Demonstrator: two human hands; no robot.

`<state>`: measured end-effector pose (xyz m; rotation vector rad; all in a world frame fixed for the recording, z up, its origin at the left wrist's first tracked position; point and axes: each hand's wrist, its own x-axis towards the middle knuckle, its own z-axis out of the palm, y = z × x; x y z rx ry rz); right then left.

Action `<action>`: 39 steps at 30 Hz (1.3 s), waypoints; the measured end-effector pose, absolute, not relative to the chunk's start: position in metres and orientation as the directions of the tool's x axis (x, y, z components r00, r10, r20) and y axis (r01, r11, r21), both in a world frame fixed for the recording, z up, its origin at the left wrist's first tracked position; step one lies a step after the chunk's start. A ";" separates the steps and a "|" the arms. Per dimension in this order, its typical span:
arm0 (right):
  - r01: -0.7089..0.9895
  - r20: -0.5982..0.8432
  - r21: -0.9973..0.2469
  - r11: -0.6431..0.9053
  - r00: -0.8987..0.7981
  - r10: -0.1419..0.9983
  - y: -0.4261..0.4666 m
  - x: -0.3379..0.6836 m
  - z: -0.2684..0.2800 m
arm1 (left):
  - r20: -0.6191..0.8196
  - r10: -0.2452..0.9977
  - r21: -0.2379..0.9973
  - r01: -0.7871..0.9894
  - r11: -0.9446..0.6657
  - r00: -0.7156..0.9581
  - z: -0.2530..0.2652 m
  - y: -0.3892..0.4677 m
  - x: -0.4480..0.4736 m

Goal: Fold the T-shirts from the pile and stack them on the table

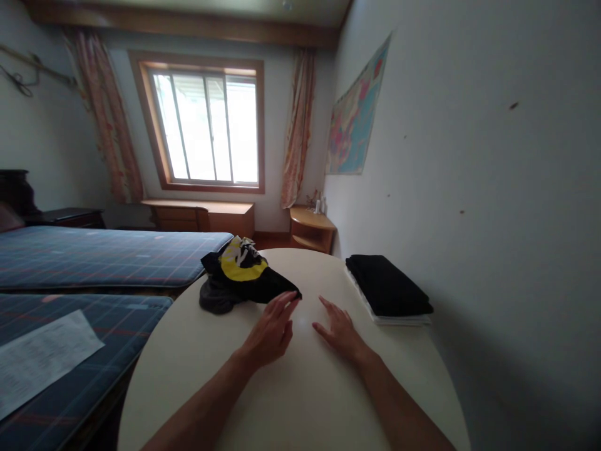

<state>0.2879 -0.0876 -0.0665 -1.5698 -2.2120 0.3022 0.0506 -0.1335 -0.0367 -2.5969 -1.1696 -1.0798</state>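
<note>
From my end I've got both bare hands out over the round white table (310, 394), coming in from its near edge. The left hand (267, 333) is just left of the table's middle, fingers stretched and thumb standing well off them, so that grip's wide — its fingertips overlap the near right corner of a crumpled black garment (246, 271), but honestly I can't tell if they're touching it or just above. The garment sits in a loose heap on the table's far left part, yellow-and-white print showing, with some dark grey cloth (216, 297) poking out toward the table's left edge. The right hand (342, 333) is just right of the table's middle, also wide, thumb apart, holding nothing. Nearest thing on that side is a neatly folded black cloth (389, 285) by the table's right edge, something white layered flat beneath it. Left of the table I can see two plaid mattresses (117, 250), the nearer one with a printed paper (47, 357) on it — too blurry to read. Past the table's far edge there's a corner shelf (312, 219), a wooden desk (230, 213) and a bright window (200, 125).
</note>
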 end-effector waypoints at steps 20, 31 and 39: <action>0.368 0.352 -0.904 0.220 0.344 0.870 -0.066 0.319 -0.060 | 0.339 0.922 0.456 0.824 -0.337 0.190 -0.056 -0.119 0.043; 0.575 0.332 -0.542 0.614 -0.524 0.784 -0.112 0.293 -0.025 | 0.378 0.886 0.662 0.591 -0.462 0.269 -0.050 -0.146 0.070; 0.559 0.403 -0.741 0.373 -0.074 0.912 -0.090 0.308 -0.033 | 0.442 0.854 0.378 0.807 -0.454 0.274 -0.053 -0.133 0.043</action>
